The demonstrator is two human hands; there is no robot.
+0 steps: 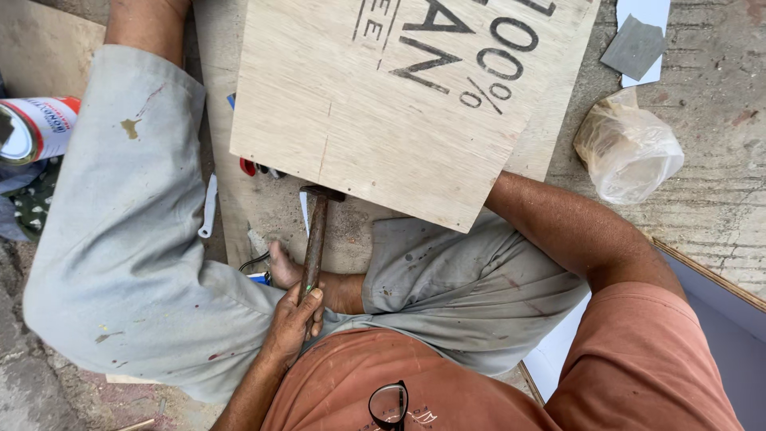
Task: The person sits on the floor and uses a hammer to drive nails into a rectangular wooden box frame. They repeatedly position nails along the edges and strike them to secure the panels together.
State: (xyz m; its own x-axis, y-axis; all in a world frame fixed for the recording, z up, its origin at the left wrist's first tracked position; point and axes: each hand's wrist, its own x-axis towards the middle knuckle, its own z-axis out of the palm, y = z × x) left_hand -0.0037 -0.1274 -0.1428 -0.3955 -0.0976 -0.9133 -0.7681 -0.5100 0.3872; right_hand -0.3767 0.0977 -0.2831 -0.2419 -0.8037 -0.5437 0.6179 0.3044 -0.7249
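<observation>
A rough concrete floor [710, 207] carries a pale plywood board [383, 112] at twelve o'clock. The left hand [294, 323] is clamped on a rusty hammer [316, 231], its head just under the board's edge. The right hand is hidden behind the board.

Concrete floor [718, 199] w/ plywood sheet [383, 112], plastic bag [630, 152], paint can [36, 128].

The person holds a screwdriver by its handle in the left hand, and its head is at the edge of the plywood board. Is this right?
Not quite. The head view shows the left hand holding a hammer, not a screwdriver. The rest stands: it is gripped by its handle, and its head is at the edge of the plywood board.
</observation>
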